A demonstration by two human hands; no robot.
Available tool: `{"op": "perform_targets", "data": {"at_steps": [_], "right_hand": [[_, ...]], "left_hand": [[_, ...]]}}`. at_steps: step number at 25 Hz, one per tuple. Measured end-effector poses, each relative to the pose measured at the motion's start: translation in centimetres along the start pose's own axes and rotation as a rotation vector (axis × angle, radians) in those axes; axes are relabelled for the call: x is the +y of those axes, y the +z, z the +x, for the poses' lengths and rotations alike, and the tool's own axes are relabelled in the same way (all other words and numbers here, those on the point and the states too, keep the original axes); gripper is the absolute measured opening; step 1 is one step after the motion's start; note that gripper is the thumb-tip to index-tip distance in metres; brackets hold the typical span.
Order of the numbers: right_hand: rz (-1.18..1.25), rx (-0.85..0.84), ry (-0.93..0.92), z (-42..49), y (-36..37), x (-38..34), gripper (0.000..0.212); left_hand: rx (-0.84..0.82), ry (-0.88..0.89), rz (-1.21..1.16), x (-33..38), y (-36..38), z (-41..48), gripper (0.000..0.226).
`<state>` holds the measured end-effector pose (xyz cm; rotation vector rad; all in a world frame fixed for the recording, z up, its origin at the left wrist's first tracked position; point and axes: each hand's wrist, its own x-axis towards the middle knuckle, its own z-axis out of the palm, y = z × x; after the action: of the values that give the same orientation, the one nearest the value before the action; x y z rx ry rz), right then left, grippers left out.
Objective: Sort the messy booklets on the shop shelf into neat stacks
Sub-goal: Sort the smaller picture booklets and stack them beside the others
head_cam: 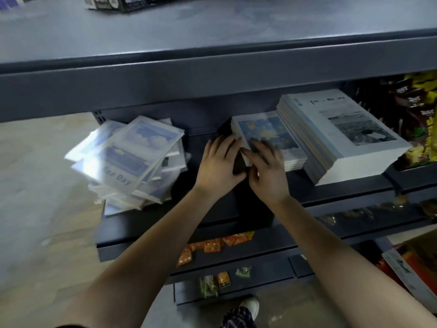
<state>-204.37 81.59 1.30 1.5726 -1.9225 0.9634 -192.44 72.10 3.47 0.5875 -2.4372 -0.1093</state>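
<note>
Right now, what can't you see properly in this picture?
All in the head view:
- Dark booklets: mostly covered by the left hand.
- Right hand: its fingers are blurred, so its grip on the blue booklet is unclear.
- Messy pile: motion blur, so it can't be counted.
- Grey stack: the title's middle letters are washed out.
- Snack bags: cut off by the right edge.

Dark grey shelf [236, 209] with messy booklet pile [132, 159] left, small stack [272, 133] middle, tall stack [343, 138] right

Dim, motion-blurred, glare on wrapped booklets [127, 159]
</note>
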Motion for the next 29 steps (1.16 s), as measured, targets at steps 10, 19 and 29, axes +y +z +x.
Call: {"op": "perform_targets", "data": {"at_steps": [10, 19, 29], "right_hand": [[0.141, -0.033, -0.15, 1.6, 2.1, -10.6, 0.039], [0.087, -0.562, -0.28, 2.8, 3.9, -19.3, 0.059], [0.386, -0.47, -0.188, 2.8, 3.0, -18.0, 0.034]], "left_hand": [[0.14, -0.183, 0.299, -8.8, -11.7, -8.2, 0.061], [-0.209, -0.337, 0.228, -12.5, -14.4, -13.8, 0.065], [0.038, -0.087, 0.428, -11.5, -14.4, -14.3, 0.048]]}}
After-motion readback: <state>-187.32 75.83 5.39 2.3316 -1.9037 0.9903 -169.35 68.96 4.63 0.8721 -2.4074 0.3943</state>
